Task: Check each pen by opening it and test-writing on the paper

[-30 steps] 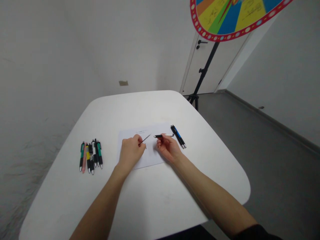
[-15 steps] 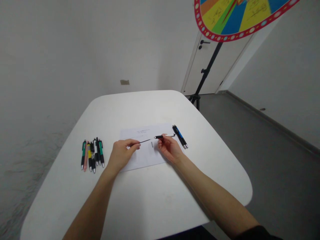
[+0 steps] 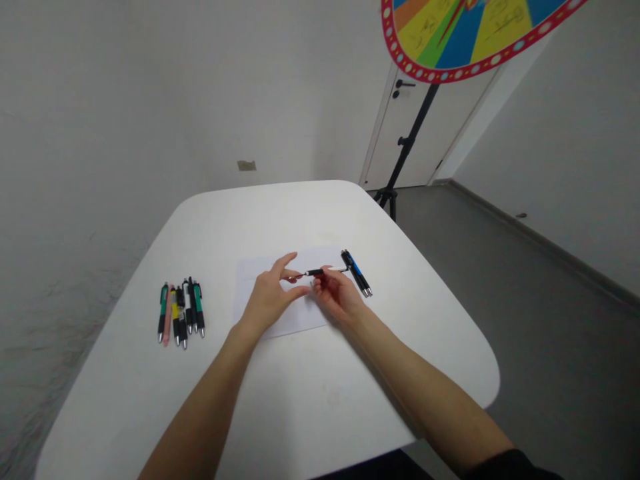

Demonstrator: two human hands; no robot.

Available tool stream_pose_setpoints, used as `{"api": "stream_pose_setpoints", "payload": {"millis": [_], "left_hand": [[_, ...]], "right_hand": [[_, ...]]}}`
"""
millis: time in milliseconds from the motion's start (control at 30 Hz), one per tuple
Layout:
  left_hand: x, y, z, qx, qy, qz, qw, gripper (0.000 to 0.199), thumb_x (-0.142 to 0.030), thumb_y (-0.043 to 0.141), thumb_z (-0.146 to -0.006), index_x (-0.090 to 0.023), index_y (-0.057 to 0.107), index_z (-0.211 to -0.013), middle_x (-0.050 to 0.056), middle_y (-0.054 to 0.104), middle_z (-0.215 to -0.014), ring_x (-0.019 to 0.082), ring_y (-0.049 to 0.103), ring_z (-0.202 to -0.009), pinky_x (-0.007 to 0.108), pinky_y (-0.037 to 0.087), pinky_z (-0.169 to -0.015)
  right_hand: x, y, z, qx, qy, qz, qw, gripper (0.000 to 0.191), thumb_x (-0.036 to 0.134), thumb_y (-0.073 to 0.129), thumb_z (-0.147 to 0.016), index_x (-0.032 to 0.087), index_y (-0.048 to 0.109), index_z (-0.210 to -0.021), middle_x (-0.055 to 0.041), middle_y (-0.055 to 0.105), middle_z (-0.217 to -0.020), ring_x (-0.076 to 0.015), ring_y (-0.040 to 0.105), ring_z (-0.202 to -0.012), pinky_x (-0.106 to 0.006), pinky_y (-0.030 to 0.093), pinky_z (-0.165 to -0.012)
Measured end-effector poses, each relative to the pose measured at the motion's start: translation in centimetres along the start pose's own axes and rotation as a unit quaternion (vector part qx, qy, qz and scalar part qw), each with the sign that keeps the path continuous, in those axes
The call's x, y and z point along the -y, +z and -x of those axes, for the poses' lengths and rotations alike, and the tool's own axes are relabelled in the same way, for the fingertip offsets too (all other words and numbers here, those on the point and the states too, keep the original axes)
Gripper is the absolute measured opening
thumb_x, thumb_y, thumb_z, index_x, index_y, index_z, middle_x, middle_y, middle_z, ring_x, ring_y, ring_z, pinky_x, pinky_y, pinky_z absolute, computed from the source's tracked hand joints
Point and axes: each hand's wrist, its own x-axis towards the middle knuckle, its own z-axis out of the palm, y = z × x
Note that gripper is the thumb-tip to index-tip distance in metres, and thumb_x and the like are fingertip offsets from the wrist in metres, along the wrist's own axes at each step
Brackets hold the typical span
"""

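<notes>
My right hand (image 3: 337,293) pinches a black and white pen barrel (image 3: 315,272), its open end pointing left, over a white sheet of paper (image 3: 290,323). My left hand (image 3: 273,293) is at that end with thumb and forefinger spread apart. A thin dark refill, mostly inside the barrel, sticks out by the left fingertips; whether they touch it is hard to tell. The small metal spring seen earlier on the paper is mostly hidden by my hands.
Several pens (image 3: 183,313) lie side by side on the left of the white table (image 3: 300,413). Two black and blue pens (image 3: 357,273) lie right of the paper. Beyond the table stands a colourful wheel (image 3: 460,40) on a black tripod (image 3: 413,137).
My left hand has moved right, up to the barrel, and its thumb and forefinger have parted. The refill has slid into the barrel. My right hand has hardly moved.
</notes>
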Motion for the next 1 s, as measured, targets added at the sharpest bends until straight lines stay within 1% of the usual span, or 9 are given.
{"api": "stream_pose_setpoints", "payload": {"millis": [67, 100, 167, 267, 400, 600, 833, 900, 1000], "left_hand": [[0.0, 1.0, -0.4, -0.014, -0.003, 0.033, 0.999, 0.066, -0.029, 0.075, -0.076, -0.025, 0.047, -0.137, 0.004, 0.075, -0.106, 0.020, 0.069, -0.092, 0.037, 0.050, -0.091], [0.0, 1.6, -0.5, -0.010, -0.002, 0.021, 1.000, 0.066, -0.029, 0.074, -0.077, -0.024, 0.047, -0.137, 0.005, 0.073, -0.109, 0.020, 0.068, -0.093, 0.037, 0.050, -0.089], [-0.1, 2.7, -0.6, 0.030, 0.018, -0.051, 0.998, 0.051, -0.029, 0.070, -0.081, -0.021, 0.054, -0.129, 0.008, 0.070, -0.112, 0.022, 0.065, -0.098, 0.038, 0.049, -0.091], [-0.6, 4.3, -0.9, 0.089, 0.040, -0.179, 0.979, 0.031, -0.026, 0.062, -0.087, -0.018, 0.062, -0.118, 0.011, 0.066, -0.115, 0.026, 0.058, -0.109, 0.039, 0.045, -0.094], [-1.2, 5.6, -1.3, 0.111, 0.026, -0.244, 0.963, 0.020, -0.024, 0.055, -0.092, -0.015, 0.065, -0.106, 0.011, 0.064, -0.107, 0.025, 0.058, -0.105, 0.037, 0.045, -0.090], [-1.8, 5.9, -2.0, 0.122, 0.023, -0.249, 0.960, 0.016, -0.018, 0.053, -0.090, -0.015, 0.063, -0.101, 0.012, 0.064, -0.106, 0.024, 0.058, -0.102, 0.036, 0.045, -0.088], [-2.0, 5.6, -2.8, 0.134, -0.027, -0.212, 0.968, 0.009, -0.015, 0.055, -0.086, -0.017, 0.062, -0.091, 0.011, 0.067, -0.101, 0.023, 0.062, -0.096, 0.033, 0.045, -0.083], [-1.8, 5.5, -3.0, 0.127, -0.039, -0.198, 0.971, 0.013, -0.013, 0.058, -0.081, -0.018, 0.061, -0.093, 0.009, 0.068, -0.100, 0.023, 0.062, -0.096, 0.034, 0.045, -0.082], [-1.9, 5.8, -3.0, 0.125, -0.027, -0.177, 0.976, 0.024, -0.010, 0.055, -0.078, -0.020, 0.060, -0.100, 0.007, 0.068, -0.104, 0.022, 0.062, -0.099, 0.033, 0.046, -0.084]], "right_hand": [[0.9, -0.4, -0.5, -0.014, -0.013, -0.056, 0.998, 0.015, 0.012, 0.074, -0.071, 0.018, 0.061, -0.073, 0.0021, 0.067, -0.064, -0.0083, 0.060, -0.054, -0.018, 0.053, -0.053], [1.4, -0.6, -0.6, -0.018, -0.018, -0.078, 0.997, 0.015, 0.011, 0.073, -0.072, 0.018, 0.060, -0.072, 0.0015, 0.067, -0.064, -0.0083, 0.060, -0.054, -0.018, 0.052, -0.052], [2.2, -0.7, -0.7, -0.024, -0.021, -0.107, 0.994, 0.014, 0.010, 0.071, -0.073, 0.017, 0.060, -0.071, 0.0003, 0.067, -0.063, -0.0083, 0.060, -0.053, -0.017, 0.051, -0.050], [2.8, -0.6, -0.6, -0.033, -0.008, -0.132, 0.991, 0.012, 0.009, 0.066, -0.076, 0.017, 0.059, -0.071, -0.0008, 0.067, -0.063, -0.0082, 0.059, -0.054, -0.016, 0.051, -0.048], [2.8, -0.6, -0.6, -0.043, 0.005, -0.146, 0.988, 0.010, 0.008, 0.063, -0.077, 0.017, 0.060, -0.072, -0.0011, 0.066, -0.062, -0.0086, 0.058, -0.053, -0.016, 0.051, -0.047], [2.6, -1.2, -1.1, -0.029, -0.006, -0.131, 0.991, 0.012, 0.010, 0.068, -0.074, 0.018, 0.059, -0.072, -0.0008, 0.066, -0.063, -0.0087, 0.059, -0.054, -0.016, 0.052, -0.048], [2.7, -1.5, -1.3, -0.028, -0.014, -0.116, 0.993, 0.012, 0.012, 0.068, -0.075, 0.019, 0.059, -0.072, 0.0004, 0.066, -0.063, -0.0078, 0.059, -0.054, -0.016, 0.052, -0.049], [3.3, -1.8, -1.5, -0.027, -0.035, -0.113, 0.993, 0.013, 0.012, 0.069, -0.074, 0.019, 0.058, -0.072, 0.0009, 0.067, -0.063, -0.0075, 0.059, -0.055, -0.015, 0.052, -0.050], [4.5, -2.3, -1.8, -0.048, -0.067, -0.134, 0.988, 0.012, 0.011, 0.068, -0.073, 0.018, 0.059, -0.072, 0.0003, 0.067, -0.062, -0.0081, 0.058, -0.054, -0.016, 0.052, -0.049]]}}
